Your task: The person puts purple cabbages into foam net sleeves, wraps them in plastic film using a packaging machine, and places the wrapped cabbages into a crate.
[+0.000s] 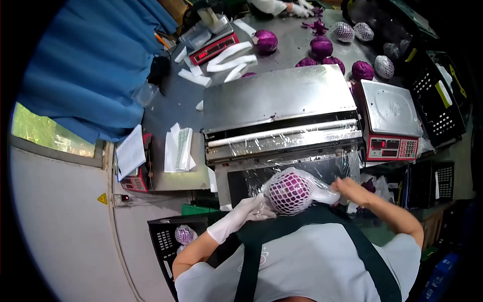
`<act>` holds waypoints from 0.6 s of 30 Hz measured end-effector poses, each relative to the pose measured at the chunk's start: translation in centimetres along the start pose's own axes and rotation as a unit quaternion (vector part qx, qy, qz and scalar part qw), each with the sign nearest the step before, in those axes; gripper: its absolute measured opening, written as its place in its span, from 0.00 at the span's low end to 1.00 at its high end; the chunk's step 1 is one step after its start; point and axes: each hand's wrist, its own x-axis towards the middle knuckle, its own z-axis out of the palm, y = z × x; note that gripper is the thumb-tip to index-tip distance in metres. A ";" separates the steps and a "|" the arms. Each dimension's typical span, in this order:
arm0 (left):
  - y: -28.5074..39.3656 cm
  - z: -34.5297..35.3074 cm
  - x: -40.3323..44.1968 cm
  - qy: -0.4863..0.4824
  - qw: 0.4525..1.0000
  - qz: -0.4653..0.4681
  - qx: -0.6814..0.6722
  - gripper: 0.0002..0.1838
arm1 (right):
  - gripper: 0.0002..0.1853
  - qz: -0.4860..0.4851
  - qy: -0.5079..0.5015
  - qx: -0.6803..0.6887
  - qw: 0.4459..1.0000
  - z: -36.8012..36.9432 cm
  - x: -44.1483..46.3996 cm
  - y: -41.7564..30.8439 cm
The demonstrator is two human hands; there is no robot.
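A red cabbage point(290, 192) in a white foam net sits in front of my body, with clear plastic film around it. My left hand point(257, 208), in a white glove, is closed against the cabbage's lower left side; some fingers are hidden by film and cabbage. My right hand point(348, 192) looks bare and pinches the gathered plastic film point(326, 193) to the right of the cabbage. Just beyond stands the metal wrapping machine point(282, 98), with a film roll point(282, 133) along its near side.
Right of the machine is a red scale point(392, 146); another red scale point(215, 48) stands far left. Several bare cabbages point(321, 47) and netted ones point(344, 31) lie on the far table. A co-worker's gloved hands point(302, 9) are there. A black crate point(168, 236) stands lower left.
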 end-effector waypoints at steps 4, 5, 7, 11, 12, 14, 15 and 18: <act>-1.8 3.4 -1.7 0.170 0.879 0.255 0.366 0.23 | 0.16 -0.088 0.166 -0.058 0.981 3.9 -1.9 1.9; -2.5 3.2 -1.0 0.213 0.836 0.274 0.425 0.19 | 0.18 -0.111 0.219 -0.069 0.967 4.0 -1.4 2.0; -2.7 3.4 0.1 0.304 0.756 0.337 0.471 0.12 | 0.23 -0.162 0.329 -0.094 0.926 3.4 0.1 1.2; -1.8 -0.4 3.9 0.421 0.736 0.384 0.365 0.06 | 0.25 -0.251 0.482 -0.269 0.795 0.3 4.2 2.7; -1.1 -1.6 4.8 0.466 0.723 0.352 0.369 0.05 | 0.25 -0.253 0.480 -0.271 0.795 0.2 5.1 3.2; -1.2 -3.5 7.7 0.478 0.457 0.428 0.616 0.04 | 0.20 -0.329 0.494 -0.446 0.670 0.1 6.3 4.1; -1.2 -3.2 8.8 0.484 0.433 0.406 0.643 0.05 | 0.17 -0.310 0.489 -0.472 0.665 0.6 6.6 4.0; -0.2 -0.5 11.0 0.451 0.423 0.472 0.628 0.05 | 0.14 -0.338 0.488 -0.516 0.618 1.1 8.3 4.8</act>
